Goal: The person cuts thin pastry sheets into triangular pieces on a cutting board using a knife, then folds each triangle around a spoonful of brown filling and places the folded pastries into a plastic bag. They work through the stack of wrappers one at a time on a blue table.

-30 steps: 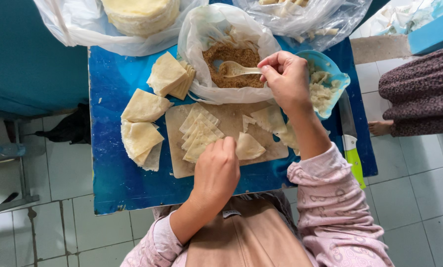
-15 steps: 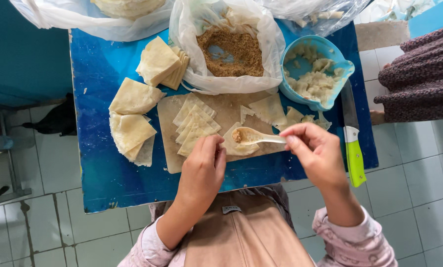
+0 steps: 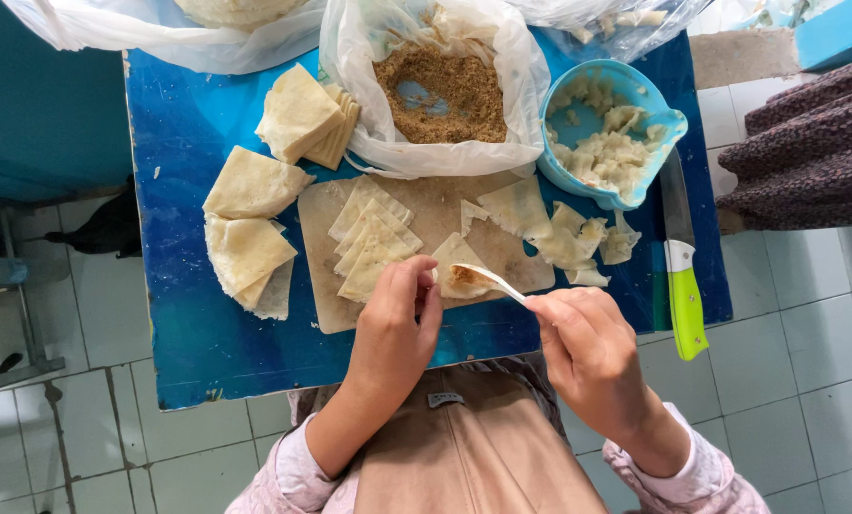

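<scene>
Blue table (image 3: 207, 352) (edges cropped): spoon (image 3: 488, 279) hides filling.

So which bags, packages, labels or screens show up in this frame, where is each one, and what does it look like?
Middle plastic bag: top centre of the blue table, clear, open, holding brown crumbs.
Left plastic bag: top left corner, whitish, crumpled, round pale stack inside.
Right plastic bag: top right edge, clear, pale pieces inside.
Small label: on the brown apron at the person's chest, grey rectangle.
No screens or signs in view.
</scene>
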A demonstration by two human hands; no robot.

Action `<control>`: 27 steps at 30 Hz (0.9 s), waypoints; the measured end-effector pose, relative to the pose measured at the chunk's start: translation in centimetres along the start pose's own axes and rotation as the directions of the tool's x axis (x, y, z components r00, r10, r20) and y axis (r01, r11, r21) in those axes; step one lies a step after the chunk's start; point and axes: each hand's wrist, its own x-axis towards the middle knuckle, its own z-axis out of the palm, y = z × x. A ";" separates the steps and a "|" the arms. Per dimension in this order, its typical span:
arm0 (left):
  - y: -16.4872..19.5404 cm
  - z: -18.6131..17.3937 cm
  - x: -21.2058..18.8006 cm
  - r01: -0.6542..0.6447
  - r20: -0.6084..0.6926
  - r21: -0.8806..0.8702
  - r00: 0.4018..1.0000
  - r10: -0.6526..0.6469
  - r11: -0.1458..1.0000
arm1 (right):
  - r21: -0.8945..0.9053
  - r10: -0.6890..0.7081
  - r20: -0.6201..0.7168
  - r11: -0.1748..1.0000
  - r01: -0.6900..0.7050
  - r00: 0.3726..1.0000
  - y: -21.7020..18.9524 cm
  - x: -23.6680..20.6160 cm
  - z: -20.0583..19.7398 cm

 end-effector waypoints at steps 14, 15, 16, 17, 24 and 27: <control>0.0 0.1 0.7 -0.234 0.025 0.175 0.972 0.233 0.956 | 0.530 0.660 0.139 0.580 -0.619 0.738 5.2 -0.2 1.1; -0.1 0.1 0.7 -0.254 0.030 0.190 0.967 0.252 0.949 | 0.561 0.641 0.087 0.601 -0.569 0.763 5.5 0.3 1.2; -0.2 0.1 0.8 -0.249 0.026 0.193 0.968 0.249 0.949 | 0.590 0.622 0.034 0.620 -0.518 0.783 5.7 1.1 1.3; -0.2 0.1 0.8 -0.245 0.025 0.195 0.969 0.245 0.950 | 0.614 0.603 -0.020 0.637 -0.466 0.798 5.8 2.1 1.5; 0.3 0.2 0.9 -0.068 0.054 0.080 0.997 0.064 0.994 | 0.097 0.217 -0.237 0.975 -0.200 0.947 4.6 12.3 5.7; 0.3 -0.3 1.4 -0.096 0.041 0.120 0.995 0.091 0.988 | -0.222 -0.090 -0.225 0.974 0.039 0.970 2.9 12.1 5.4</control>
